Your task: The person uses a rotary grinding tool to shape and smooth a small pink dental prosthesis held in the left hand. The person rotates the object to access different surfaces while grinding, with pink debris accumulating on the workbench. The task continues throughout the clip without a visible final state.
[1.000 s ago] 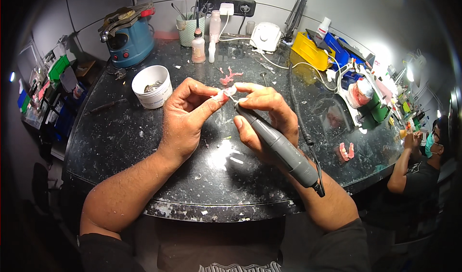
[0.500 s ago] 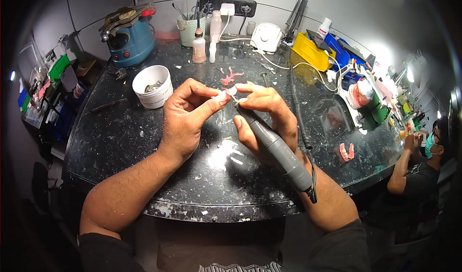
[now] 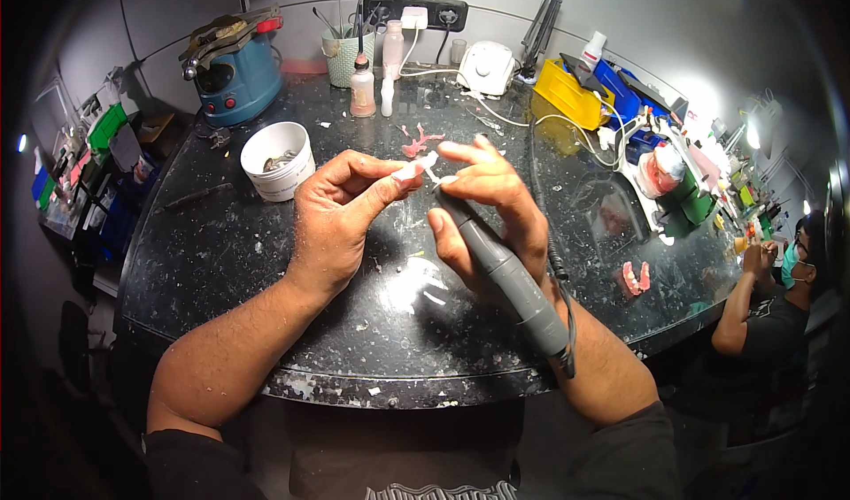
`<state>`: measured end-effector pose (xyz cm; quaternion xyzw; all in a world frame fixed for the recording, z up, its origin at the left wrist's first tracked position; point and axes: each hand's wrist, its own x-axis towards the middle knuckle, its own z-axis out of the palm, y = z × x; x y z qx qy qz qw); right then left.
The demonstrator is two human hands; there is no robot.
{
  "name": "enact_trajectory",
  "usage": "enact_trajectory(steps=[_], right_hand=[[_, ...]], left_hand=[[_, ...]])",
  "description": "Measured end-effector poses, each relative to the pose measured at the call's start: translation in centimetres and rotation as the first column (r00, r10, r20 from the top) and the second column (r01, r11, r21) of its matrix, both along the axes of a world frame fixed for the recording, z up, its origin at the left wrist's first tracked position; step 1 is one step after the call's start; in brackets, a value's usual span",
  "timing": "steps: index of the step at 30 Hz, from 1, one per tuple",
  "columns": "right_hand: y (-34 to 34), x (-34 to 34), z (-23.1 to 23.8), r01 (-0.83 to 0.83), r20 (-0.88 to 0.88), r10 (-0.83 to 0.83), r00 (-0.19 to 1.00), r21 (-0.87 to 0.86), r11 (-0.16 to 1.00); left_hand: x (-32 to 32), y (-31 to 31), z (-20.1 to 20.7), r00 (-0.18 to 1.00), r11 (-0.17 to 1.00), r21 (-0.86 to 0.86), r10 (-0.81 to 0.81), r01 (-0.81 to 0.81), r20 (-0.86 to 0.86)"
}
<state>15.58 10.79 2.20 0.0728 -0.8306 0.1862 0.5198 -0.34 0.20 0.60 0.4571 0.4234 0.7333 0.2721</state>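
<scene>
Dark speckled counter point(image 3: 266, 261) spreads below. Over its middle, the right hand point(image 3: 487, 208) is wrapped around a grey handpiece point(image 3: 509, 274), its long axis running back toward the person; the left hand point(image 3: 341, 212) pinches a small pale piece point(image 3: 423, 165) touching the tool's tip.

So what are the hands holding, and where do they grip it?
The right hand grips a grey handpiece near its front end. The left hand pinches a small pale piece at its fingertips.
</scene>
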Motion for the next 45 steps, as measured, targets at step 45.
enact_trajectory(steps=[45], right_hand=[[-0.9,-0.8,-1.4,-0.043,0.002,0.045,0.999,-0.205,0.978]], left_hand=[[0.6,-0.2,-0.1,0.998,0.998,-0.033,0.049,-0.048,0.043]])
